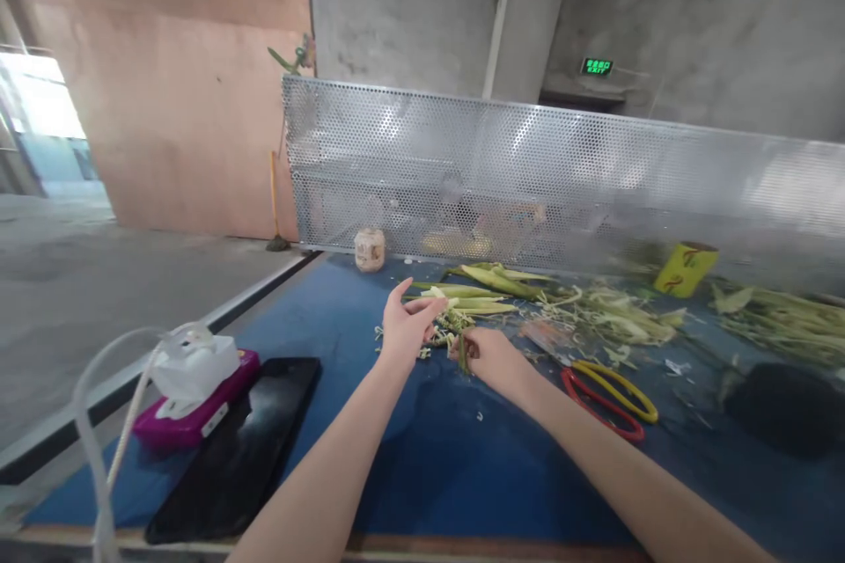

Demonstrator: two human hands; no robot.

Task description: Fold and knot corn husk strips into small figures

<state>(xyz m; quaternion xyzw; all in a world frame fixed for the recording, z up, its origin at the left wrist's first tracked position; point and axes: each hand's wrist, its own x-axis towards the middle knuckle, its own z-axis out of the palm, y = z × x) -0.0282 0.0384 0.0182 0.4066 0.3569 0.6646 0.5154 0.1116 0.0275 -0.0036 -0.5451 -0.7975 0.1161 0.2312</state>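
Note:
My left hand (406, 325) is over the blue table, its fingers bent towards the right and one finger pointing up. Its fingertips are at a cluster of pale green plant strands (455, 319); what they pinch, if anything, is hidden. My right hand (492, 356) is closed, thumb and fingers pressed on a short green plant stem (463, 354) beside the cluster. Just beyond the hands lie long pale green leaves (481, 291). Scissors (613, 396) with one red and one yellow handle rest to the right of my right hand.
A black tablet-like slab (244, 449) and a purple tissue box (198, 413) with cables stand at left. A whitish roll (370, 250) and a yellow container (685, 270) are farther back. Shredded plant matter (607, 312) covers the right side. A perforated metal panel (409, 158) borders the far edge.

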